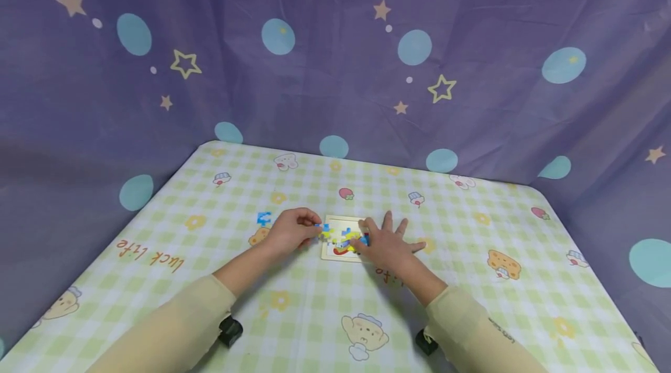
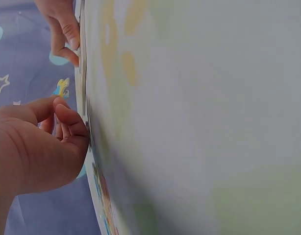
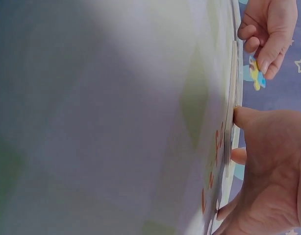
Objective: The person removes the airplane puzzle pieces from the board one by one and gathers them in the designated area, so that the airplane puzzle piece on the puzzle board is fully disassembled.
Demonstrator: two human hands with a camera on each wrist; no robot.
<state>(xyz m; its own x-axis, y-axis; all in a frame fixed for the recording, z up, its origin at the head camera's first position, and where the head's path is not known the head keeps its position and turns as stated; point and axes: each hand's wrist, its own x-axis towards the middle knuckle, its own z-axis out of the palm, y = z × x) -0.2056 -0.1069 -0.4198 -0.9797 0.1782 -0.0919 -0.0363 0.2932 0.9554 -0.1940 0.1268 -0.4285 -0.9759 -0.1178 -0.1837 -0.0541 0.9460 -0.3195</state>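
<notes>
My left hand pinches a yellow and blue jigsaw piece between thumb and fingertips, just over the left edge of a puzzle board. In the left wrist view the same jigsaw piece stands out beyond the fingertips. The board has a pale raised frame and lies flat, with several colourful pieces fitted inside and a pale bare area along its top. My right hand rests on the board's right side with fingers spread, hiding that part. Its thumb touches the fitted pieces.
A loose blue and white jigsaw piece lies on the table beyond my left hand. The tablecloth is green-checked with printed cartoon figures. A purple curtain with stars and dots hangs behind the table's far edge.
</notes>
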